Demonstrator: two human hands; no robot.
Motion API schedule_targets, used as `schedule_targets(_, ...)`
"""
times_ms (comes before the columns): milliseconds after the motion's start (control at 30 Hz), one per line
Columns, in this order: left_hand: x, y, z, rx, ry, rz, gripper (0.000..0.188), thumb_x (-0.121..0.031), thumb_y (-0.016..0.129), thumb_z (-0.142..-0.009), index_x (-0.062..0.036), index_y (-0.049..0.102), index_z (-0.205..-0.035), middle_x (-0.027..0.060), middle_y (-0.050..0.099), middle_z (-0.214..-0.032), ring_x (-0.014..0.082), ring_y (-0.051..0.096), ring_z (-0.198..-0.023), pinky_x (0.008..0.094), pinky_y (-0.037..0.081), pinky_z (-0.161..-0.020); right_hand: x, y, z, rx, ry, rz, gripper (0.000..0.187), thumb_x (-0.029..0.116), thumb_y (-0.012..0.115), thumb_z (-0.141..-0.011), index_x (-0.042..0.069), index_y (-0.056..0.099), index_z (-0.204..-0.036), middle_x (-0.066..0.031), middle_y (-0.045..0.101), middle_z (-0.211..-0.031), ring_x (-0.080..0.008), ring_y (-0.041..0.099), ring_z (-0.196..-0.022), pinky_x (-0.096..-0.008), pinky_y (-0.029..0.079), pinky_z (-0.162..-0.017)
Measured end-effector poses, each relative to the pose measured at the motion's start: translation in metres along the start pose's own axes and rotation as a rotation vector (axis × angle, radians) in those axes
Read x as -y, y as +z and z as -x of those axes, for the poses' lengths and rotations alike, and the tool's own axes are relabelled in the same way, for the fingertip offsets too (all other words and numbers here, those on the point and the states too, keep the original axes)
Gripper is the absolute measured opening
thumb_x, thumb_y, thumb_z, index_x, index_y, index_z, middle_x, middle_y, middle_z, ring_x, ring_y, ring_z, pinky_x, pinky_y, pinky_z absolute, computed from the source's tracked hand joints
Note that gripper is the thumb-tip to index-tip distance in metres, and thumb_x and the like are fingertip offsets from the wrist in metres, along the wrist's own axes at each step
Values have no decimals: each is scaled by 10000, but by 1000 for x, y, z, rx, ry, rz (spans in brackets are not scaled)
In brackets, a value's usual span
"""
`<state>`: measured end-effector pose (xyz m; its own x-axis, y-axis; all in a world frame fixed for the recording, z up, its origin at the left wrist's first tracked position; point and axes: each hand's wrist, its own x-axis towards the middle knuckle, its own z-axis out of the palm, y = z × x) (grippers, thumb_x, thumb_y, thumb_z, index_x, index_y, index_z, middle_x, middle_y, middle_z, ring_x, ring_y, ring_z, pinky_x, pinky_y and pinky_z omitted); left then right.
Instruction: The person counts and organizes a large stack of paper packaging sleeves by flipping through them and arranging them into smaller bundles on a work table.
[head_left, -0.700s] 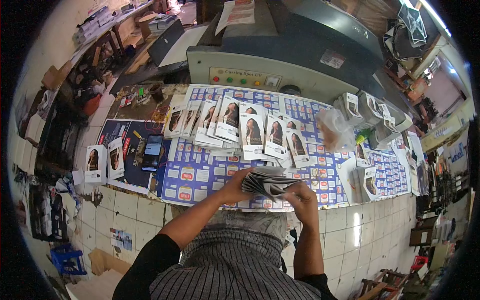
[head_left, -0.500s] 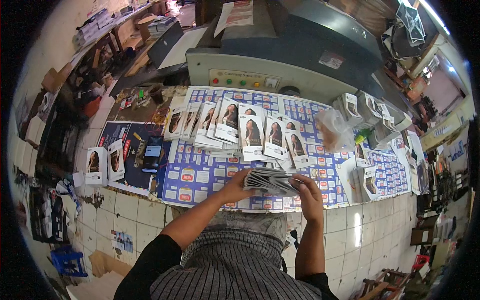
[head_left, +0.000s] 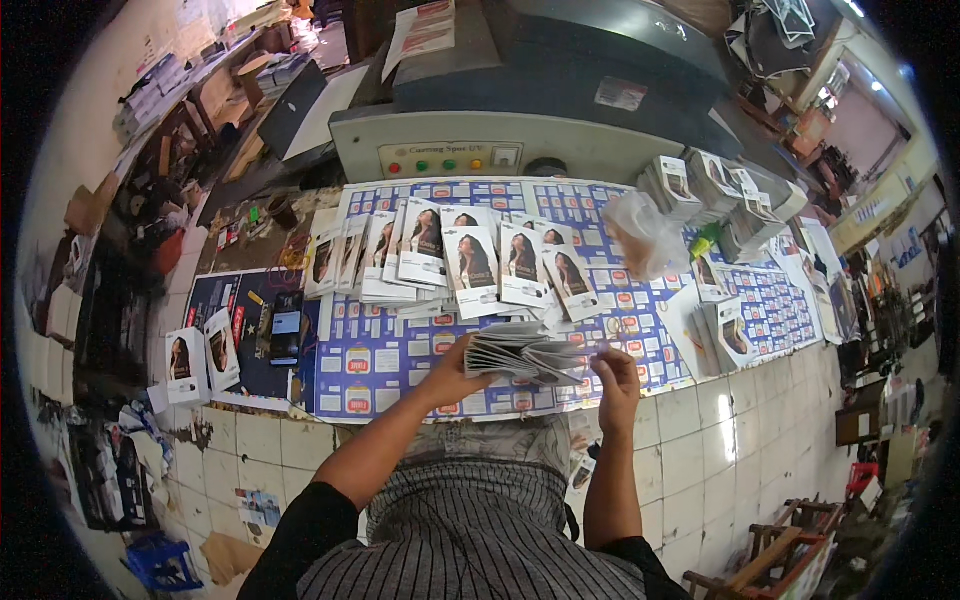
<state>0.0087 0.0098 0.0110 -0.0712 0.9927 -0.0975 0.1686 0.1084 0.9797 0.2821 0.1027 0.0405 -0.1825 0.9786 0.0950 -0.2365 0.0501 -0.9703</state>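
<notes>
My left hand (head_left: 452, 374) is closed around the left end of a stack of folded printed cards (head_left: 525, 357), held edge-up above the table's near side. The cards' edges fan apart, with gaps between them. At the stack's right end my right hand (head_left: 618, 382) has its fingers bent in a pinch, a little off the edges; whether they hold anything is too small to tell. Beyond the hands lie overlapping piles of white cards (head_left: 470, 270) printed with a long-haired figure. The table is covered with blue printed sheets (head_left: 345, 365).
A phone (head_left: 287, 330) lies on a dark printed sheet at left, beside two card bundles (head_left: 187, 365). At right are a clear plastic bag (head_left: 645, 235), more bundles (head_left: 672, 188) and a small stack (head_left: 725, 330). A grey machine with coloured buttons (head_left: 437, 160) stands behind the table.
My right hand has drawn back slightly from the stack's right end. The stack has opened more at its right side and dips a little. The whole view has shifted slightly.
</notes>
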Motion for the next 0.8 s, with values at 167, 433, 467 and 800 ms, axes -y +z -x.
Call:
schedule_targets(167,-13,2,2,-2,-4,-3,638,-111,739,-831,-98,389,-1364,98,588,-1225,205,568,-1154,350,459,-956,-8,-24,15,122,5,80,214,-16,698,-812,33,601,-997,-35,590,-935,-145,590,-895,-276,484,-838)
schedule_targets(433,-14,1,3,7,-29,-59,635,-89,743,-821,-89,404,-1358,85,587,-1221,180,555,-1152,334,449,-960,5,2,17,229,-255,589,285,72,795,-742,18,639,-975,-92,624,-976,-206,602,-934,-317,481,-824)
schedule_targets(467,-13,2,3,4,-35,-46,645,-86,745,-818,-90,402,-1363,82,586,-1223,180,554,-1153,334,447,-964,1,-1,16,228,-256,587,285,72,795,-742,18,639,-975,-92,624,-976,-206,602,-934,-317,481,-824)
schedule_targets(800,-6,3,-1,15,-66,-63,696,-96,759,-813,-55,368,-1387,96,589,-1239,165,558,-1146,315,456,-963,2,-10,17,268,40,394,138,76,718,-815,-10,693,-919,-99,685,-952,-183,622,-891,-304,485,-790)
